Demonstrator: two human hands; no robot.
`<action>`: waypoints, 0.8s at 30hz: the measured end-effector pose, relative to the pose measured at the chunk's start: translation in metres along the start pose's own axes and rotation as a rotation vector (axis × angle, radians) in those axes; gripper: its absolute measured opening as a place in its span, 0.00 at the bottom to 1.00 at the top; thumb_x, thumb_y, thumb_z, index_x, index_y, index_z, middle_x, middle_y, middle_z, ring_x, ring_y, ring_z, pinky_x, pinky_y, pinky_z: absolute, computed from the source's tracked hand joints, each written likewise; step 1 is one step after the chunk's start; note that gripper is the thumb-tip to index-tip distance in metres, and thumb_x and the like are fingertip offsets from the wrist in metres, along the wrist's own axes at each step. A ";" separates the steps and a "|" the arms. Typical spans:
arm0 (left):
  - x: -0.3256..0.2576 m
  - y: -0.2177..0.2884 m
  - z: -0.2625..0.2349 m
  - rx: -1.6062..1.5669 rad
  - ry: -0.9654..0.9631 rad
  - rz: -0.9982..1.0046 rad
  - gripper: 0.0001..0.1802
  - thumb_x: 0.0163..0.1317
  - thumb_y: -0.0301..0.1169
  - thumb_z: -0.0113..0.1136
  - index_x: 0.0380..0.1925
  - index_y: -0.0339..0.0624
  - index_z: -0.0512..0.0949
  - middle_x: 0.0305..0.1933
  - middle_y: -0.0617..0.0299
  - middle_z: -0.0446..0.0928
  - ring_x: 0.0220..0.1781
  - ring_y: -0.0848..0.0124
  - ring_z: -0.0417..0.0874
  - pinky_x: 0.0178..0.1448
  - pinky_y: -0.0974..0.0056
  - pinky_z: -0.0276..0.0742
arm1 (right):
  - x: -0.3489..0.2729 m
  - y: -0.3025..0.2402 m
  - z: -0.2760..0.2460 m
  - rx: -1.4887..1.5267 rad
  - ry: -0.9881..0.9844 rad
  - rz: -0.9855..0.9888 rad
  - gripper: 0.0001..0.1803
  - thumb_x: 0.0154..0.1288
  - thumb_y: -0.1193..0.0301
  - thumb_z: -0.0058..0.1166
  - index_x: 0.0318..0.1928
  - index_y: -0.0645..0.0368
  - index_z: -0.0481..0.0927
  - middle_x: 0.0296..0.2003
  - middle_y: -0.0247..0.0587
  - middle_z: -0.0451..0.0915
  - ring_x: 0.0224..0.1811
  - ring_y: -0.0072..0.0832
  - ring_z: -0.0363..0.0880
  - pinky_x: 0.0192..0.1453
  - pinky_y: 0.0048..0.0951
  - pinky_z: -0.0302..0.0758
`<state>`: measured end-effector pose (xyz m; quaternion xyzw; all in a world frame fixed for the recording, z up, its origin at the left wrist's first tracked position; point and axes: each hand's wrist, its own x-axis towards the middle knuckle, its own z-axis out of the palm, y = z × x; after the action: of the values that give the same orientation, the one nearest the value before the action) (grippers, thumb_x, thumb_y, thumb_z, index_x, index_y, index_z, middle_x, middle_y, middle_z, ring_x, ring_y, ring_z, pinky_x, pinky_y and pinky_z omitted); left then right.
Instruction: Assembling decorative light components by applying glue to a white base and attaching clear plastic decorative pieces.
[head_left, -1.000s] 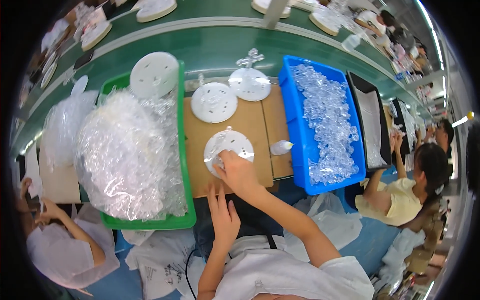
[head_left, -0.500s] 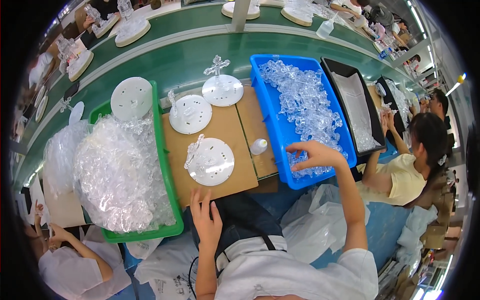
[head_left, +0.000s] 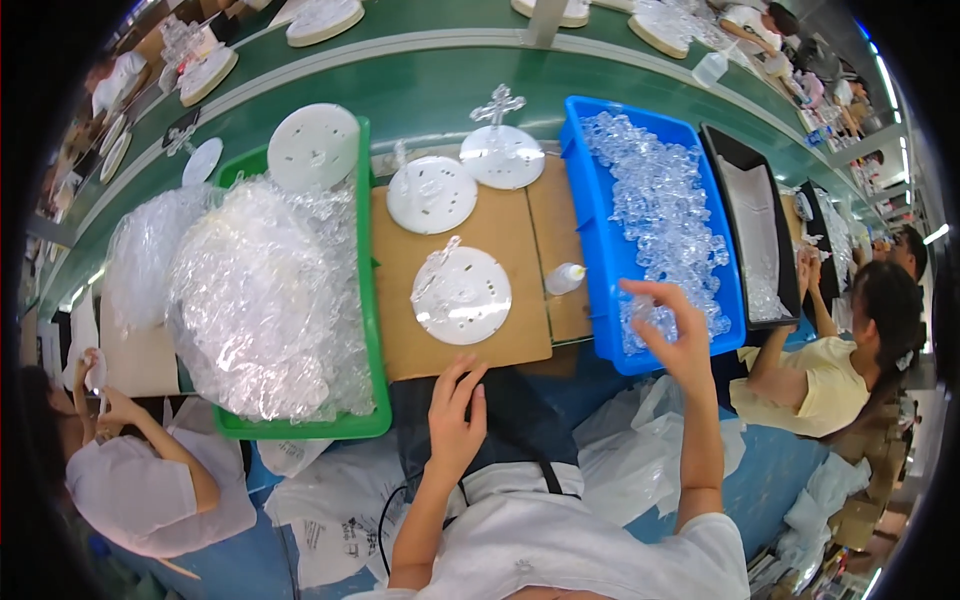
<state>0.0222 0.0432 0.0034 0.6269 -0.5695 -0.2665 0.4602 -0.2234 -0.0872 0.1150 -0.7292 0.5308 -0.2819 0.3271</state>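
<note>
My right hand (head_left: 680,335) hovers at the near end of a blue bin (head_left: 603,300) that holds a heap of clear plastic pieces (head_left: 655,200). Its index finger and thumb are apart, and I see nothing held between them. My left hand (head_left: 458,415) rests at the front edge of a cardboard sheet (head_left: 520,300), fingers stretched out. Just beyond it lies a white round disc (head_left: 465,305) with small slots and a clear cross-shaped piece (head_left: 437,262) at its left edge. Two more discs lie farther back: a left one (head_left: 440,200) and a right one (head_left: 505,160), with a clear cross (head_left: 497,105) standing at its back.
A green bin (head_left: 375,370) on the left is heaped with bagged clear pieces (head_left: 265,300), a white disc (head_left: 312,147) on top. A small white bottle (head_left: 565,279) stands beside the blue bin. A black tray (head_left: 755,240) is farther right. Co-workers sit on both sides.
The view has shifted, so the table things appear farther right. My right hand has come lower toward the pieces in the blue bin. My left hand stays by the cardboard's edge.
</note>
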 end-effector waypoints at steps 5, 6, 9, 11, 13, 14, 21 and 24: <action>0.002 -0.017 0.003 0.197 0.096 0.097 0.17 0.57 0.17 0.54 0.48 0.37 0.76 0.56 0.52 0.73 0.61 0.53 0.72 0.63 0.56 0.67 | 0.018 -0.025 0.106 -0.056 -0.308 -0.425 0.24 0.51 0.82 0.57 0.52 0.58 0.75 0.50 0.44 0.77 0.52 0.43 0.74 0.56 0.37 0.70; 0.003 -0.019 0.003 0.194 0.091 0.094 0.17 0.57 0.17 0.54 0.48 0.37 0.76 0.56 0.52 0.73 0.61 0.53 0.72 0.63 0.56 0.67 | 0.023 -0.013 0.125 0.035 -0.338 -0.357 0.25 0.50 0.82 0.57 0.52 0.58 0.75 0.49 0.44 0.76 0.52 0.43 0.74 0.57 0.38 0.70; 0.009 -0.026 0.001 0.256 0.125 0.118 0.18 0.57 0.17 0.53 0.49 0.37 0.76 0.56 0.52 0.73 0.61 0.53 0.71 0.63 0.56 0.67 | 0.041 0.008 0.153 -0.202 -0.303 -0.595 0.23 0.50 0.81 0.59 0.49 0.55 0.77 0.45 0.41 0.77 0.49 0.40 0.75 0.52 0.35 0.73; 0.011 -0.033 -0.001 0.256 0.115 0.116 0.19 0.56 0.17 0.54 0.49 0.38 0.76 0.56 0.51 0.73 0.61 0.52 0.71 0.63 0.55 0.67 | 0.041 0.007 0.155 -0.201 -0.284 -0.571 0.20 0.49 0.79 0.60 0.46 0.54 0.78 0.43 0.39 0.77 0.47 0.39 0.76 0.49 0.34 0.74; 0.012 -0.040 -0.002 0.264 0.116 0.113 0.19 0.56 0.17 0.54 0.49 0.38 0.76 0.57 0.51 0.72 0.61 0.52 0.71 0.62 0.55 0.68 | 0.041 0.004 0.158 -0.202 -0.261 -0.547 0.17 0.49 0.78 0.62 0.43 0.53 0.79 0.41 0.38 0.77 0.45 0.38 0.77 0.47 0.34 0.76; 0.013 -0.042 -0.002 0.272 0.114 0.116 0.19 0.56 0.17 0.54 0.50 0.38 0.76 0.57 0.51 0.72 0.61 0.52 0.71 0.62 0.55 0.68 | 0.038 0.003 0.160 -0.222 -0.231 -0.529 0.15 0.48 0.77 0.63 0.39 0.53 0.79 0.39 0.37 0.77 0.43 0.37 0.78 0.45 0.33 0.76; 0.017 -0.047 0.001 0.329 0.086 0.141 0.20 0.56 0.18 0.54 0.51 0.37 0.75 0.56 0.51 0.73 0.61 0.52 0.72 0.62 0.55 0.69 | 0.046 0.002 0.160 -0.127 -0.276 -0.513 0.11 0.48 0.77 0.63 0.35 0.55 0.80 0.34 0.37 0.78 0.40 0.37 0.78 0.43 0.34 0.76; 0.019 -0.046 -0.002 0.336 0.074 0.155 0.21 0.56 0.18 0.54 0.52 0.37 0.74 0.56 0.51 0.73 0.60 0.52 0.72 0.61 0.54 0.69 | 0.051 0.003 0.156 -0.159 -0.270 -0.531 0.11 0.48 0.78 0.63 0.35 0.56 0.79 0.35 0.37 0.78 0.40 0.37 0.78 0.43 0.34 0.76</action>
<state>0.0494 0.0226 -0.0331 0.6586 -0.6351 -0.1082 0.3888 -0.0928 -0.1093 0.0183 -0.8966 0.2939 -0.2155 0.2516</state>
